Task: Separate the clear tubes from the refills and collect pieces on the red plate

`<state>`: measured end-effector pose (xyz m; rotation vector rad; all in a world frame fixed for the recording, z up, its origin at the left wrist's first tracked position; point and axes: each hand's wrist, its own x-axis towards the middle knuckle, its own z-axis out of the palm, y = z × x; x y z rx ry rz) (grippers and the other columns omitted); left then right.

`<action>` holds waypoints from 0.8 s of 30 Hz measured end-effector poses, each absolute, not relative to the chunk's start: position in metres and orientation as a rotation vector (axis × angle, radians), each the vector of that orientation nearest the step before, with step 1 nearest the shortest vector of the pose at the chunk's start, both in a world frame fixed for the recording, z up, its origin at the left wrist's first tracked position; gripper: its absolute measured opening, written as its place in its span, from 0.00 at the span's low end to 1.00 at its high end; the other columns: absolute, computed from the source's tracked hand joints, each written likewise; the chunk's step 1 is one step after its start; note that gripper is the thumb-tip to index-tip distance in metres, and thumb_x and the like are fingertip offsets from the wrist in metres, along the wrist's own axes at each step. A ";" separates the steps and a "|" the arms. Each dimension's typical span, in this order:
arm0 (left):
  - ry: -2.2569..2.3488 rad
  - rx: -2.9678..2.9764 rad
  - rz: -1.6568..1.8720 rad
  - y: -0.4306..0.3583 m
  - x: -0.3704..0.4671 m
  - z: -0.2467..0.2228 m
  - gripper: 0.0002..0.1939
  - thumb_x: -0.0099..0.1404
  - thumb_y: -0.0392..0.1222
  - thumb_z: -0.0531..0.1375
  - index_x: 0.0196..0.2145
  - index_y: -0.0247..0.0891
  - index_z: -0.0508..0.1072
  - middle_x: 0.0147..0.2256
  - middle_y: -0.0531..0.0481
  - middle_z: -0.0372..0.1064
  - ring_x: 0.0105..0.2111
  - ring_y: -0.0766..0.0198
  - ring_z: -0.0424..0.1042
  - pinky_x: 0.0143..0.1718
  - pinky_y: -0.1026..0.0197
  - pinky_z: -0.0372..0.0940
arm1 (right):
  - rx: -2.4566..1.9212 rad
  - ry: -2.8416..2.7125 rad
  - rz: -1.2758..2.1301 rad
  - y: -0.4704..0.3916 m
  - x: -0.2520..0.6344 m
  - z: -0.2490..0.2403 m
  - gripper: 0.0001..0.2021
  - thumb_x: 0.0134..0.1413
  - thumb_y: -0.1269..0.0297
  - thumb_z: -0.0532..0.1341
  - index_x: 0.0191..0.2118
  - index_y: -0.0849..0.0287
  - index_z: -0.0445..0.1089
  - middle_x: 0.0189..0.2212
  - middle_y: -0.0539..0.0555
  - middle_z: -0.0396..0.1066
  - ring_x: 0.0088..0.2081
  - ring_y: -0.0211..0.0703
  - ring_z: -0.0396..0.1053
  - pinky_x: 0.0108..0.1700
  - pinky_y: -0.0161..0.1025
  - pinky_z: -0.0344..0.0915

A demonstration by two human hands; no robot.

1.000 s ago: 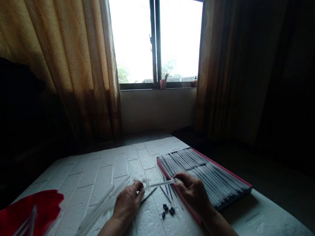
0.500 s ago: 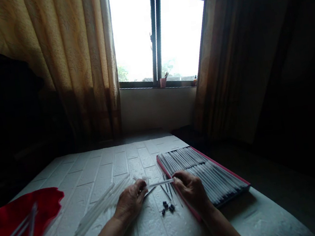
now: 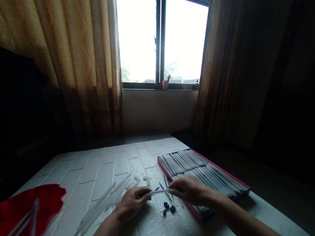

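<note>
My left hand (image 3: 136, 201) and my right hand (image 3: 188, 189) pinch the two ends of a pale, slim pen barrel (image 3: 160, 191), held level above the table. Below it lie several black pen caps (image 3: 168, 208) and a few thin dark refills (image 3: 166, 183). Left of my left hand is a loose bundle of translucent pen barrels (image 3: 102, 205), with small clear caps (image 3: 146, 179) at its far end. Just beyond my right hand a red-edged box (image 3: 200, 215) holds two rows of pens (image 3: 217, 180); my right hand and forearm cover part of it.
At the left of the white brick-patterned table (image 3: 92, 159) sits a red bag or dish (image 3: 48, 197) with several barrels in it. A pink cup (image 3: 165, 85) stands on the window sill behind. Patterned curtains (image 3: 81, 46) hang beside the window.
My hands have come slightly closer together and lower, still with the barrel between them. My right hand and forearm have turned more sideways. The view has shifted slightly.
</note>
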<state>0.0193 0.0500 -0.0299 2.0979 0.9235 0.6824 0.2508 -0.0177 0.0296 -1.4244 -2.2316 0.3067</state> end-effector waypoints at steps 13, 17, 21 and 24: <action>0.875 1.838 0.694 0.056 0.019 -0.037 0.20 0.55 0.55 0.59 0.31 0.34 0.78 0.22 0.55 0.66 0.25 0.66 0.63 0.28 0.66 0.56 | -1.434 -2.205 0.324 0.000 0.242 0.014 0.13 0.52 0.65 0.58 0.22 0.60 0.74 0.13 0.43 0.53 0.18 0.32 0.48 0.21 0.30 0.44; 0.879 1.828 0.706 0.056 0.019 -0.038 0.21 0.55 0.55 0.59 0.33 0.34 0.78 0.23 0.54 0.68 0.26 0.65 0.64 0.28 0.66 0.57 | -1.429 -2.189 0.335 0.000 0.240 0.011 0.13 0.53 0.65 0.57 0.23 0.60 0.75 0.13 0.44 0.56 0.18 0.32 0.50 0.21 0.30 0.45; 0.895 1.855 0.733 0.058 0.020 -0.038 0.20 0.56 0.54 0.59 0.34 0.34 0.78 0.26 0.52 0.71 0.29 0.64 0.67 0.31 0.65 0.60 | -1.440 -2.181 0.341 -0.007 0.238 0.018 0.13 0.53 0.64 0.56 0.25 0.59 0.76 0.15 0.46 0.62 0.19 0.33 0.55 0.22 0.30 0.47; 0.917 1.876 0.781 0.060 0.018 -0.039 0.22 0.56 0.51 0.60 0.44 0.34 0.75 0.33 0.49 0.74 0.32 0.63 0.69 0.34 0.64 0.62 | -1.447 -2.160 0.361 -0.009 0.252 0.023 0.12 0.54 0.62 0.56 0.29 0.57 0.77 0.19 0.48 0.69 0.22 0.35 0.61 0.23 0.30 0.52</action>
